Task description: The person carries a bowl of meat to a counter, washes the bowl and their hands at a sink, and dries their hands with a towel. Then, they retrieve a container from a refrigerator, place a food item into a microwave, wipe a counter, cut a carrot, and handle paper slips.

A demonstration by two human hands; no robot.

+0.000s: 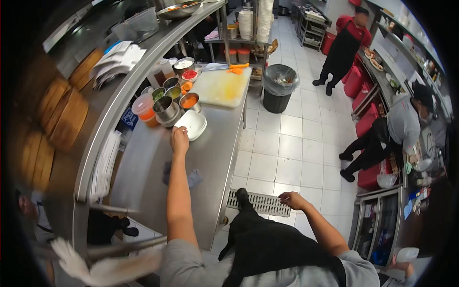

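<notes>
My left hand [179,140] reaches forward over the steel counter [215,153] and touches the near edge of a stack of white square plates [192,124]. Whether its fingers grip the plates I cannot tell. My right hand [292,200] hangs out over the tiled floor, fingers loosely spread, holding nothing. Behind the plates stand several steel pots of sauces and chopped vegetables [167,107] and an orange-filled plastic tub [145,107]. A grey cloth [193,177] lies on the counter beside my left forearm.
A white cutting board [222,87] lies farther along the counter. A black bin [278,88] stands past the counter's end. Two people work at the right-hand line, one standing [345,45], one bent over [399,126]. A floor drain [260,203] lies near my feet.
</notes>
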